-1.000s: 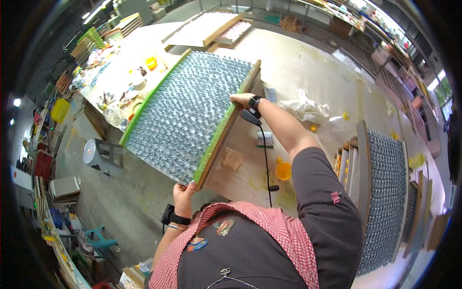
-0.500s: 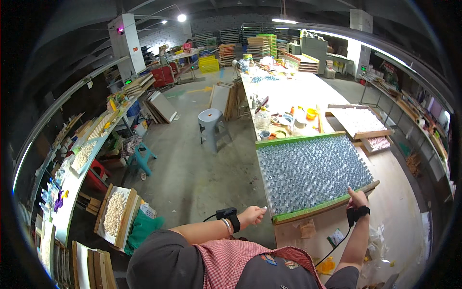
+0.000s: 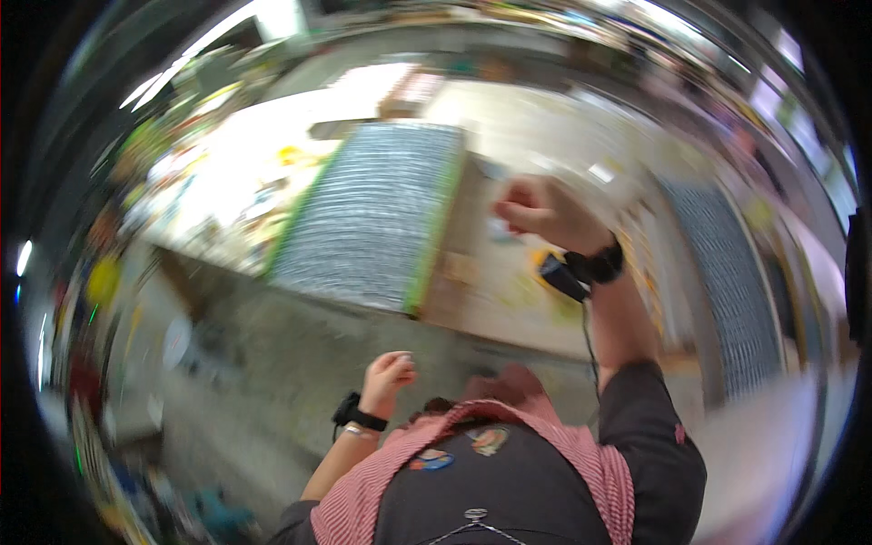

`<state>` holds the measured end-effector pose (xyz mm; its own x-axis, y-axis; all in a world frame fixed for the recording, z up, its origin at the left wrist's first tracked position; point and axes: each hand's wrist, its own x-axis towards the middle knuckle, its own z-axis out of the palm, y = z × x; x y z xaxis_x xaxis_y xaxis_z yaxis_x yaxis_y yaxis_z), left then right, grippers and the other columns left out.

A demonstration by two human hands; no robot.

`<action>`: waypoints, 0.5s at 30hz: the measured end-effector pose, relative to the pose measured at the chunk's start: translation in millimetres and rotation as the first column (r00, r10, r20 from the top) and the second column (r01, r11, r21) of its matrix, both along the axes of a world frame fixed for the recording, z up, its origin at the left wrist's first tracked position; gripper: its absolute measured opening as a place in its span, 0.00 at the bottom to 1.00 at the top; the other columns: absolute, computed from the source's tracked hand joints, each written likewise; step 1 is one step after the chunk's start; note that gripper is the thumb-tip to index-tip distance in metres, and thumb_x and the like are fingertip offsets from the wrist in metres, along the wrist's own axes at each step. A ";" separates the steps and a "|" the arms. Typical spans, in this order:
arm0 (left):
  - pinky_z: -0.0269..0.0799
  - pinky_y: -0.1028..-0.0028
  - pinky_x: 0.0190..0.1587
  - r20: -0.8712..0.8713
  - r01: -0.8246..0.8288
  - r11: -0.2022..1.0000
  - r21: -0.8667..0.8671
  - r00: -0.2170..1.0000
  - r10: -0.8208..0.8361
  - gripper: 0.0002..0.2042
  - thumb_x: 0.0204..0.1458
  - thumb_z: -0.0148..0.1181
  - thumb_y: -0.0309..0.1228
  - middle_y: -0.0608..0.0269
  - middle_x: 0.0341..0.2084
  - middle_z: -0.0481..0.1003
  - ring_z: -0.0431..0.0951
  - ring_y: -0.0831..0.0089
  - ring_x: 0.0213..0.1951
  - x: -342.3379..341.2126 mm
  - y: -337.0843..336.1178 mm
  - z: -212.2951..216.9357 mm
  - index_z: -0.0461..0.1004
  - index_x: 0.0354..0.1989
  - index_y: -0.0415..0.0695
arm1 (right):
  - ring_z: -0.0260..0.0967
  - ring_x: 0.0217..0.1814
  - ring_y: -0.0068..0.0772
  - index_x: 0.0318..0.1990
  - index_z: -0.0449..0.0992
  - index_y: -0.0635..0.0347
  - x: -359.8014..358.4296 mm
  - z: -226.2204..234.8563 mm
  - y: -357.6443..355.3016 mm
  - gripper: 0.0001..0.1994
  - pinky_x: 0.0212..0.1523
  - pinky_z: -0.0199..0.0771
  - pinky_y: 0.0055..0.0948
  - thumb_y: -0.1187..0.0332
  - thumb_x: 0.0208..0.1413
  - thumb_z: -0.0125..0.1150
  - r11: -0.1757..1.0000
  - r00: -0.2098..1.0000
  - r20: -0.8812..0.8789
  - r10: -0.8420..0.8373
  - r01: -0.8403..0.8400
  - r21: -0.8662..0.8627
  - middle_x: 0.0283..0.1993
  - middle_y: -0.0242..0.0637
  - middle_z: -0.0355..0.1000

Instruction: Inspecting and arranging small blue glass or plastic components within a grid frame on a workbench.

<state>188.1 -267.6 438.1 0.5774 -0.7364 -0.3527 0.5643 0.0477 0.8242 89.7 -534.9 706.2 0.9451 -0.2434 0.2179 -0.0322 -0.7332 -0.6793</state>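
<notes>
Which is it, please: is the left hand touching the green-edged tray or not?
Apart: the head view shows grey floor between the left hand and the green-edged tray.

Shows a sheen across the blue-grey pieces (image 3: 372,213), too blurred to tell metal from plastic. Looks matt on the dark cloth shirt (image 3: 540,477) and red-and-white cloth apron (image 3: 586,463), metallic on the pendant (image 3: 475,514), smooth on the bench (image 3: 518,111).

A tray (image 3: 440,227) lies on the table (image 3: 536,118).
</notes>
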 end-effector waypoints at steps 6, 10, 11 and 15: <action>0.70 0.77 0.30 -0.061 0.326 0.945 -0.016 0.943 -0.326 0.09 0.50 0.53 0.27 0.64 0.25 0.72 0.73 0.76 0.26 31.0 -10.5 -3.8 0.69 0.38 0.37 | 0.70 0.25 0.28 0.31 0.72 0.62 -105.1 68.0 105.3 0.14 0.27 0.68 0.24 0.58 0.46 0.59 0.994 0.993 -0.054 0.106 -0.107 -0.023 0.24 0.31 0.72; 0.70 0.77 0.30 -0.161 0.513 0.858 -0.033 0.844 -0.511 0.07 0.51 0.52 0.26 0.64 0.25 0.72 0.73 0.76 0.25 -8.4 -11.5 8.8 0.69 0.37 0.38 | 0.71 0.29 0.32 0.31 0.71 0.59 -163.8 89.1 194.4 0.08 0.32 0.69 0.26 0.64 0.50 0.57 0.976 0.908 0.359 0.217 -0.203 -0.077 0.31 0.32 0.71; 0.70 0.77 0.29 -0.145 0.539 0.842 0.000 0.833 -0.533 0.07 0.51 0.52 0.26 0.65 0.24 0.72 0.72 0.76 0.24 -14.2 -5.5 11.6 0.70 0.37 0.39 | 0.71 0.30 0.35 0.30 0.71 0.58 -171.5 87.8 211.9 0.06 0.35 0.69 0.28 0.66 0.50 0.57 0.933 0.793 0.505 0.341 -0.350 -0.082 0.31 0.33 0.71; 0.70 0.78 0.29 -0.002 0.711 0.703 0.002 0.703 -0.711 0.06 0.51 0.51 0.26 0.65 0.24 0.72 0.72 0.76 0.25 -65.0 -24.2 40.5 0.70 0.36 0.39 | 0.64 0.19 0.30 0.22 0.66 0.61 -210.4 93.2 279.8 0.07 0.16 0.62 0.22 0.77 0.52 0.50 0.907 0.301 0.855 0.422 -0.138 -0.399 0.31 0.41 0.71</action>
